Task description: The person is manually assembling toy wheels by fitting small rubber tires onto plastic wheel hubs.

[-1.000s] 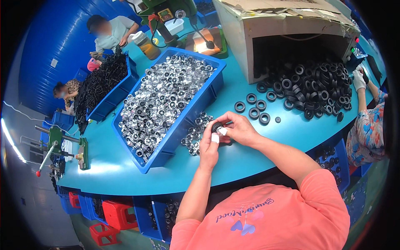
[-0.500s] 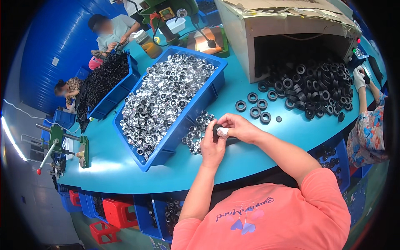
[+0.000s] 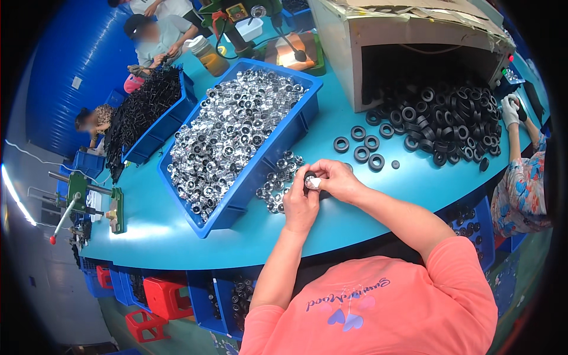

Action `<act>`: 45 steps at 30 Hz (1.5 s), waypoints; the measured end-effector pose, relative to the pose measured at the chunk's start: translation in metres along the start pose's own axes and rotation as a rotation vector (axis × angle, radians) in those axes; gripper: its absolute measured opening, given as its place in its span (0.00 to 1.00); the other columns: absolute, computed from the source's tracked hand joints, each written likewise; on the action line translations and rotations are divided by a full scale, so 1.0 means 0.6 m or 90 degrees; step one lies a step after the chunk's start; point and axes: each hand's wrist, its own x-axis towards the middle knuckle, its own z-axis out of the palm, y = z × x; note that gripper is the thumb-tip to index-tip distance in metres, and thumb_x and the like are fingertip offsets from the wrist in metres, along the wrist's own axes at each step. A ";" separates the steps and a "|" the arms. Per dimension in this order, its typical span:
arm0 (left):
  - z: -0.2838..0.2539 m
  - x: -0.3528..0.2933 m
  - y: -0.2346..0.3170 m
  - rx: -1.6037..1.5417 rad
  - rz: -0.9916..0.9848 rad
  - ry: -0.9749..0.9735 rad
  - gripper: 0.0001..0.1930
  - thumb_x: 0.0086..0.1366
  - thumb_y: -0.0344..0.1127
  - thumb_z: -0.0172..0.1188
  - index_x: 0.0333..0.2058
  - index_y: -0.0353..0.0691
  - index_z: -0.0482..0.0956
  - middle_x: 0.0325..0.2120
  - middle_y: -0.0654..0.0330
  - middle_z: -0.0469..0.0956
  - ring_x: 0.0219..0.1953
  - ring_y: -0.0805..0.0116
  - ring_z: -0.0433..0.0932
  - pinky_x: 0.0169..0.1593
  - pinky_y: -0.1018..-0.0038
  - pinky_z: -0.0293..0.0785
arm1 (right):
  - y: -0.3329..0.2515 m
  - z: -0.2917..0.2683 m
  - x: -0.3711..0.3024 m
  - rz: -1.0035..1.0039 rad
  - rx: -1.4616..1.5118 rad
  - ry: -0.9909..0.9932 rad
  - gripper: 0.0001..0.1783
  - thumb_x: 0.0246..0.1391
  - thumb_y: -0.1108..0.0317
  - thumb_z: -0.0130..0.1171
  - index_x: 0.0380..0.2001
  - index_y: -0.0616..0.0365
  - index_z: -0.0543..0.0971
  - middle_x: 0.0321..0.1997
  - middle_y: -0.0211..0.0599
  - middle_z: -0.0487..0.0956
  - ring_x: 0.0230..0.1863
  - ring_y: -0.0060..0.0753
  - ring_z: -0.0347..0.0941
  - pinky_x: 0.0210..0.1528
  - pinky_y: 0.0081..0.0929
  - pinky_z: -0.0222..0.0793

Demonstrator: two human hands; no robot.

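Both my hands meet over the near table edge. My left hand [image 3: 300, 207] is closed around a black ring [image 3: 307, 176], partly hidden by the fingers. My right hand [image 3: 342, 180] pinches a shiny silver-and-clear round part [image 3: 313, 183] against the ring's face; whether it sits inside the ring I cannot tell. Just beyond my left hand lies a small heap of similar silver parts [image 3: 276, 188]. Several loose black rings [image 3: 361, 155] lie flat beyond my right hand, beside a large pile of black rings [image 3: 452, 124].
A blue bin [image 3: 207, 231] full of silver parts stands left of my hands. Behind the ring pile is an open-fronted box [image 3: 355, 71]. Green presses [image 3: 116, 210] stand at the left and back. A co-worker's gloved hand [image 3: 510, 112] is at the right; other people sit at the far left.
My hands stay together in nearly the same place, with the silver part turned slightly against the ring. The whole view has shifted a little.
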 end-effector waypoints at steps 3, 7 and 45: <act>0.002 -0.003 -0.004 0.029 0.036 0.022 0.27 0.60 0.21 0.66 0.60 0.40 0.77 0.33 0.49 0.87 0.34 0.56 0.89 0.39 0.66 0.83 | 0.006 0.000 0.003 0.001 0.029 -0.009 0.18 0.57 0.71 0.72 0.49 0.65 0.82 0.45 0.39 0.87 0.45 0.27 0.83 0.51 0.28 0.80; -0.001 -0.003 0.000 0.082 0.071 0.052 0.27 0.58 0.21 0.65 0.58 0.41 0.78 0.30 0.49 0.86 0.31 0.54 0.88 0.36 0.63 0.83 | 0.010 0.001 0.010 0.006 0.076 -0.021 0.16 0.57 0.73 0.72 0.47 0.65 0.83 0.44 0.37 0.86 0.45 0.25 0.82 0.46 0.26 0.80; 0.003 -0.005 0.028 0.001 -0.039 0.091 0.25 0.60 0.23 0.66 0.58 0.43 0.78 0.38 0.51 0.87 0.37 0.58 0.88 0.42 0.66 0.82 | 0.026 0.001 0.029 -0.089 0.089 -0.114 0.22 0.56 0.68 0.73 0.52 0.65 0.81 0.44 0.36 0.85 0.45 0.25 0.81 0.48 0.27 0.78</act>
